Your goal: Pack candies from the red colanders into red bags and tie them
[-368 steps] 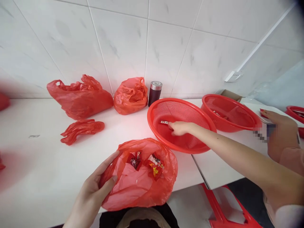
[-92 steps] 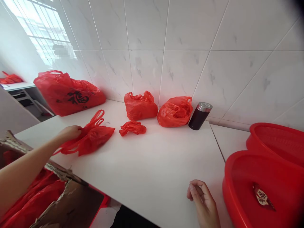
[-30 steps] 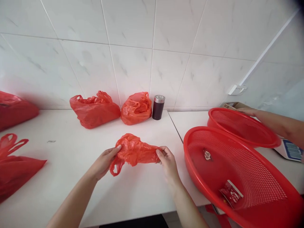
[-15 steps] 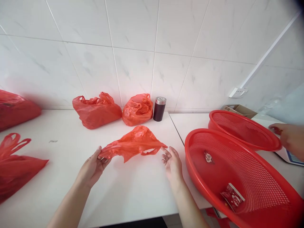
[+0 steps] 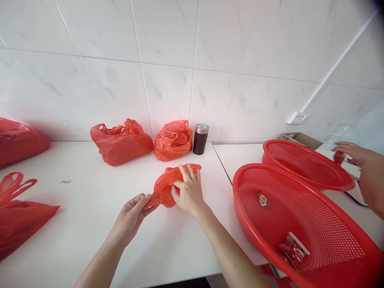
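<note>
Since half a second ago, the right hand (image 5: 189, 190) has swung from the right end of the thin red plastic carrier bag (image 5: 165, 195) to over its middle, and the film, stretched wide then, is now bunched up. The left hand (image 5: 132, 219) has shifted slightly towards it.

Take that bag as the clock's centre, above the near part of the white tabletop (image 5: 90, 228); whether its underside touches the surface is unclear. The handling looks partway: the bag is between both hands, but crumpled, with no widely spread mouth and no contents visible. At about four o'clock, two small red-and-white wrapped packets, a smaller one (image 5: 263, 199) and a larger one (image 5: 295, 249), lie apart inside the large red perforated plastic basket (image 5: 280, 216), outside the bag. A rounded, crumpled red plastic bag (image 5: 173, 142) stands at twelve, and a dark cylindrical tumbler with a silver lid (image 5: 200, 141) upright at one.

The left hand reaches in from seven o'clock, thumb and fingers pinching the bag's near-left end. The right forearm slants in from five, palm down, fingers spread over the film; whether its thumb also grips any, I cannot tell.
</note>
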Demonstrator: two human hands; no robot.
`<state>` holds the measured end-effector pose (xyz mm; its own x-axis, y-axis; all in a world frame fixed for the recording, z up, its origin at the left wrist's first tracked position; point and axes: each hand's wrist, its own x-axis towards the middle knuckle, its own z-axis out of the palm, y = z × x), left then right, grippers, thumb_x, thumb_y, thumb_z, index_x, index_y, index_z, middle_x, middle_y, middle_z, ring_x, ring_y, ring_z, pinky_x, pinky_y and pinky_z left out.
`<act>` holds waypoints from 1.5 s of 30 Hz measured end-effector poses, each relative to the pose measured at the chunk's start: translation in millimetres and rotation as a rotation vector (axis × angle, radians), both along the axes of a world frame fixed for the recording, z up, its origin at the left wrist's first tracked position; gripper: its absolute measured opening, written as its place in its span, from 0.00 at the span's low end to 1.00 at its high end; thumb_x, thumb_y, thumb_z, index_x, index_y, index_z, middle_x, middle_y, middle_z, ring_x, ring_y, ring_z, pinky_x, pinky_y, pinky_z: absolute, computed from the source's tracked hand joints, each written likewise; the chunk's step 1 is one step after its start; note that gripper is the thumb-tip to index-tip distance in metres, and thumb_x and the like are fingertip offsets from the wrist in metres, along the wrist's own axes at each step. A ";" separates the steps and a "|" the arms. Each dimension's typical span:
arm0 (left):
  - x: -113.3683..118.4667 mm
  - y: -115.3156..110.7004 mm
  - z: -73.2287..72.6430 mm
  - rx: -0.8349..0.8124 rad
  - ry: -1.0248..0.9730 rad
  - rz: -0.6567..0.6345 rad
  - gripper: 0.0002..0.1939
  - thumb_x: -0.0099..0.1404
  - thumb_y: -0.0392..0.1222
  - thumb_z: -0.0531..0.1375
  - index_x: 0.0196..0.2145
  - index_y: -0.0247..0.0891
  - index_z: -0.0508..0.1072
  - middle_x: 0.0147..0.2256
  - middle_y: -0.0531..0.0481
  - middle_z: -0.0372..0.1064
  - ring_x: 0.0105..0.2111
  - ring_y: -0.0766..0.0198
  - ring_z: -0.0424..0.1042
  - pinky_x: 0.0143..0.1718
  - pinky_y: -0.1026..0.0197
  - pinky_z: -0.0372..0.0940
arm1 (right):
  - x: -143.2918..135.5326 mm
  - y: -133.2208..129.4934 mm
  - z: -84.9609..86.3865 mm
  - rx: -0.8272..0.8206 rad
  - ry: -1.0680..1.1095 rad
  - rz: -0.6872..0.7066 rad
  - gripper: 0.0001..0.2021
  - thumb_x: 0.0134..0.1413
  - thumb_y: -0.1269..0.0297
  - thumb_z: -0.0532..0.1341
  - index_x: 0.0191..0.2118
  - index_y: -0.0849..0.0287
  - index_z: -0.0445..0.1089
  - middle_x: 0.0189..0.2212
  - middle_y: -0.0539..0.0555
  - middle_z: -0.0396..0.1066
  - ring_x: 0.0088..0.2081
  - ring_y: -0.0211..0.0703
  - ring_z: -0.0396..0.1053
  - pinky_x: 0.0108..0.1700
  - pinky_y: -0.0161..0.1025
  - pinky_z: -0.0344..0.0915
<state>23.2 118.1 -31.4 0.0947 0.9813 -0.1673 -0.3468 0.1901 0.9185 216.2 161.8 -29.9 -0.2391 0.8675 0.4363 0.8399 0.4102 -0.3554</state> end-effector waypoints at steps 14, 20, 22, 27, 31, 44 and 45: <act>12.6 -9.5 1.6 -0.228 0.053 0.341 0.35 0.55 0.52 0.68 0.58 0.57 0.60 0.52 0.49 0.69 0.43 0.56 0.74 0.39 0.53 0.71 | -26.2 -58.3 -16.8 -0.281 -0.016 0.205 0.17 0.63 0.61 0.54 0.55 0.53 0.69 0.37 0.54 0.73 0.38 0.48 0.70 0.45 0.48 0.66; 10.7 8.3 -21.1 -0.202 -0.040 0.228 0.16 0.55 0.37 0.66 0.42 0.38 0.73 0.39 0.48 0.72 0.35 0.63 0.72 0.32 0.64 0.70 | -23.6 -53.9 -9.1 -0.146 -0.026 0.077 0.16 0.60 0.59 0.58 0.53 0.50 0.70 0.46 0.57 0.69 0.46 0.51 0.67 0.48 0.48 0.64; 5.8 6.2 -19.2 -0.159 -0.090 0.210 0.11 0.54 0.34 0.64 0.38 0.38 0.74 0.36 0.50 0.71 0.32 0.66 0.71 0.31 0.66 0.70 | -12.0 -43.4 -7.3 -0.092 -0.055 -0.054 0.17 0.56 0.59 0.62 0.52 0.48 0.72 0.58 0.59 0.60 0.54 0.58 0.61 0.54 0.53 0.59; -19.2 -5.0 -3.9 -0.196 -0.136 0.164 0.12 0.52 0.30 0.64 0.36 0.37 0.77 0.31 0.52 0.72 0.25 0.69 0.69 0.23 0.70 0.68 | 21.3 -12.8 -8.8 -0.266 -0.158 -0.282 0.30 0.50 0.65 0.63 0.61 0.54 0.63 0.60 0.64 0.57 0.56 0.61 0.61 0.53 0.53 0.61; -38.7 -5.5 3.8 -0.256 -0.149 0.249 0.12 0.57 0.31 0.62 0.39 0.37 0.78 0.35 0.48 0.75 0.28 0.65 0.74 0.28 0.67 0.73 | 26.5 -18.1 2.7 -0.458 -0.129 -0.303 0.28 0.54 0.66 0.59 0.62 0.58 0.60 0.48 0.62 0.68 0.48 0.54 0.69 0.46 0.47 0.67; -12.4 -3.3 10.0 -0.218 0.013 0.179 0.21 0.57 0.53 0.61 0.48 0.52 0.77 0.57 0.58 0.69 0.63 0.47 0.57 0.50 0.56 0.72 | 185.2 -200.0 40.6 -0.594 -0.158 -0.356 0.31 0.58 0.64 0.54 0.67 0.41 0.54 0.57 0.56 0.68 0.56 0.56 0.67 0.54 0.55 0.66; -14.0 -3.6 8.0 -0.225 0.014 0.168 0.22 0.56 0.53 0.61 0.48 0.52 0.77 0.57 0.58 0.69 0.64 0.46 0.56 0.52 0.55 0.70 | 185.5 -197.1 39.7 -0.647 -0.160 -0.346 0.31 0.59 0.67 0.51 0.68 0.42 0.51 0.55 0.57 0.70 0.53 0.55 0.70 0.52 0.54 0.67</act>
<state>9.2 114.5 -23.4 -0.0701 0.9209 -0.3834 -0.3784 0.3311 0.8644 401.7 -35.4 9.8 0.0765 0.9760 -0.2039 0.9446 -0.1364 -0.2984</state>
